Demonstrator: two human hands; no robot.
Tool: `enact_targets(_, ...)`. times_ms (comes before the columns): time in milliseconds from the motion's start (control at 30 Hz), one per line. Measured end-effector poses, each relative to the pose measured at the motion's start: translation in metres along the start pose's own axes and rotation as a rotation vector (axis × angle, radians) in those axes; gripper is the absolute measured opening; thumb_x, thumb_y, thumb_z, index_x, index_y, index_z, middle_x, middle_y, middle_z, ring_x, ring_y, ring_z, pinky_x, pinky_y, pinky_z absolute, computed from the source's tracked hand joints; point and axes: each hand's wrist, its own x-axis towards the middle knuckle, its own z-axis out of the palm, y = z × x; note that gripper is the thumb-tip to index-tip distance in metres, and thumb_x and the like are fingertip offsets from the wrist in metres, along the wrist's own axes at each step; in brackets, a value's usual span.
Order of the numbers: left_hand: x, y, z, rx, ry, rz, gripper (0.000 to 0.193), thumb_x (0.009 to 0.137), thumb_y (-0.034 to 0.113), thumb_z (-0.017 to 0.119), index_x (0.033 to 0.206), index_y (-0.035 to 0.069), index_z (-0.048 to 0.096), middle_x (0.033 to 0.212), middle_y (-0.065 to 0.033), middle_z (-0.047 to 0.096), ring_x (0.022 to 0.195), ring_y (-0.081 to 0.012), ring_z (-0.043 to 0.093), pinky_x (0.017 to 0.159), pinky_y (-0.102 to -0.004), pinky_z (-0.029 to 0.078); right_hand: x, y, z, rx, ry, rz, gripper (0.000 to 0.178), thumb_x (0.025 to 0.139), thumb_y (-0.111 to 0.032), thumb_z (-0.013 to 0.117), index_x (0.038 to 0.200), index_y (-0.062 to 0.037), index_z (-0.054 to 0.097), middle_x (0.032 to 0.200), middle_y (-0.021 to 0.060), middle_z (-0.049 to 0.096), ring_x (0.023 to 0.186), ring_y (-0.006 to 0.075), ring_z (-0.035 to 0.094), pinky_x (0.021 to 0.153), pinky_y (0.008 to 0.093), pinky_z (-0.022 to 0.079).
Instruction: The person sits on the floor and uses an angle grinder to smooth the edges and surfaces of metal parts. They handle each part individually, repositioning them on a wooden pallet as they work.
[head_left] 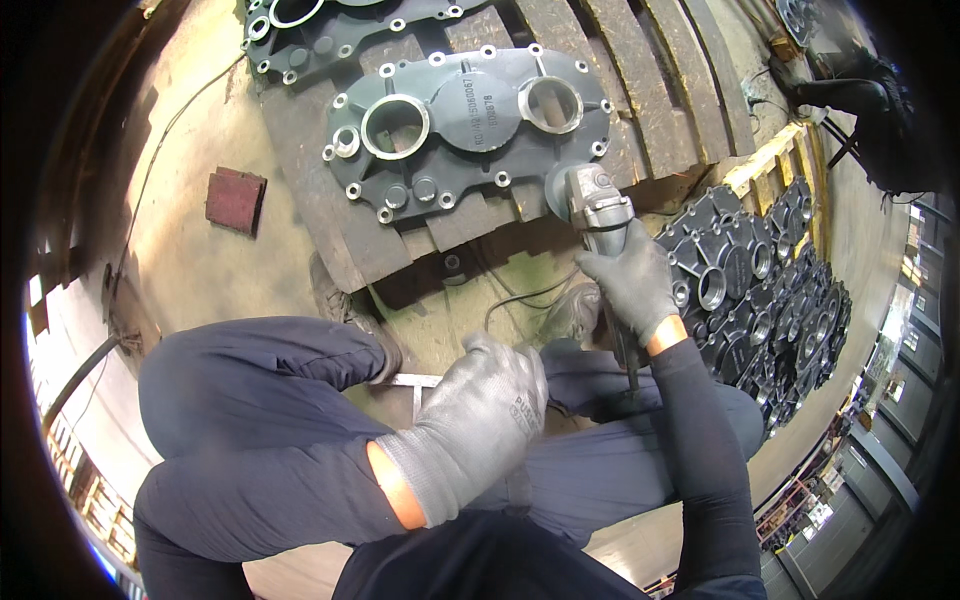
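Note:
My right hand [638, 282], in a grey glove, grips an angle grinder [603, 212] by its body. The grinder's disc [560, 192] is at the lower right rim of a dark grey metal cover casting [470, 125]; whether it touches cannot be told. The casting lies flat on a wooden pallet [380, 255] and has two large round openings and bolt holes along its edge. My left hand [480, 405], also gloved in grey, is closed above my lap, apart from the casting. Its fingertips are turned out of sight, so anything inside is hidden.
A second casting [345, 30] lies at the pallet's far left. Several dark castings [770, 290] are stacked at right by a yellowish pallet [775, 165]. Reddish-brown pads [236, 200] lie on the floor at left. A cable [520, 298] runs below the pallet. Another person [860, 100] is at far right.

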Motion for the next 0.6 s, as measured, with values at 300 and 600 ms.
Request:
enact_targets(300,-0.001,-0.001,0.005,-0.046,-0.073,0.012,0.062,0.087,0.031,0.066,0.131,-0.011,0.058,0.094,-0.0134,0.068,0.088,-0.0274,0.066,0.083,-0.0394,0.051,0.003,-0.004,0.0,-0.011,0.016,-0.016,0.061,0.077,-0.042,0.081,0.109,0.008,0.063,0.1,0.0311,0.072,0.098,0.0466,0.071,0.089,0.0498,0.055)
enact_targets(600,-0.002,0.002,0.002,-0.065,-0.045,-0.014,0.061,0.089,0.031,0.065,0.132,-0.011,0.057,0.097,-0.0152,0.068,0.092,-0.0288,0.066,0.09,-0.0426,0.05,-0.007,0.017,-0.013,0.107,0.065,0.077,0.063,0.077,-0.041,0.084,0.111,0.0077,0.064,0.101,0.0286,0.073,0.097,0.043,0.072,0.089,0.0468,0.055)
